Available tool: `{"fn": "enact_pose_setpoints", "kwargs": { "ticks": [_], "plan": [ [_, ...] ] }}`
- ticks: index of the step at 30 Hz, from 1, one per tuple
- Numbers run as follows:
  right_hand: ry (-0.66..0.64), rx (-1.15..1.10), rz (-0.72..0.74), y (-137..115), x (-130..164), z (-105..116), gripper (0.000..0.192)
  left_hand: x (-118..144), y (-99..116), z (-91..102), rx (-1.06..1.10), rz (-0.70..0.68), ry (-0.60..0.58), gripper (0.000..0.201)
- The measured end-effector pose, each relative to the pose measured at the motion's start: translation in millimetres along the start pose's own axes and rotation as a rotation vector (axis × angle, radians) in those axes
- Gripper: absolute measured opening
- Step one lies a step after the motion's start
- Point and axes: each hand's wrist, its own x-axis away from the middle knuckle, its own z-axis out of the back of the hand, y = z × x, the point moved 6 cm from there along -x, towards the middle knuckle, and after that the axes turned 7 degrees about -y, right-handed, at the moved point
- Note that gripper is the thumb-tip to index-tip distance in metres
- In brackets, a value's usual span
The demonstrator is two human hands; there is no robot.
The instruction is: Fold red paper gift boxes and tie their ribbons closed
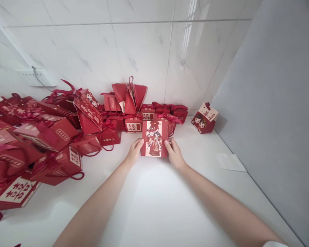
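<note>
Head view: left hand (134, 150) and right hand (174, 154) grip red double-happiness box (154, 138).

Two bare forearms, bare hands, white sleeve edge (274, 244) at right arm

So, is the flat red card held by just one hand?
No, both the left hand and the right hand grip the flat red card at its sides.

place: home-style packing corner | cues: marble-look tiled wall (144, 51), wall socket (38, 78), white counter (154, 199), piled red gift boxes (54, 137)
</note>
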Motion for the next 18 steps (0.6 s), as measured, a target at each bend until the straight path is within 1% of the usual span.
{"fn": "enact_pose_setpoints", "kwargs": {
  "ticks": [2, 5, 8, 11, 12, 13, 15, 16, 18],
  "plan": [
    [-0.03, 0.063, 0.042, -2, -3, -2, 0.038, 1, 0, 0.4, -0.005, 0.002, -0.006, 0.045],
    [-0.042, 0.071, 0.074, -3, -5, -3, 0.045, 1, 0, -0.1, 0.004, 0.005, -0.018, 0.044],
    [-0.032, 0.063, 0.073, -3, -5, -3, 0.046, -1, 0, -2.0, 0.022, 0.016, -0.027, 0.045],
    [-0.026, 0.051, 0.054, -3, -2, 0, 0.045, -1, 1, -2.7, 0.04, 0.023, 0.0, 0.047],
    [-0.043, 0.028, 0.042, -3, 0, 0, 0.044, -1, 1, -2.0, 0.049, 0.027, 0.019, 0.048],
    [-0.077, -0.007, 0.034, -4, 2, 0, 0.044, 0, 1, -0.6, 0.061, 0.034, 0.043, 0.048],
    [-0.2, -0.095, 0.055, -9, 5, -6, 0.046, 1, 0, 4.0, 0.093, 0.063, 0.104, 0.048],
    [-0.279, -0.125, 0.089, -13, 8, -10, 0.053, 2, -1, 6.9, 0.115, 0.079, 0.14, 0.047],
    [-0.402, -0.127, 0.176, -21, 13, -16, 0.076, 3, -3, 12.2, 0.167, 0.102, 0.202, 0.042]
  ]
}}
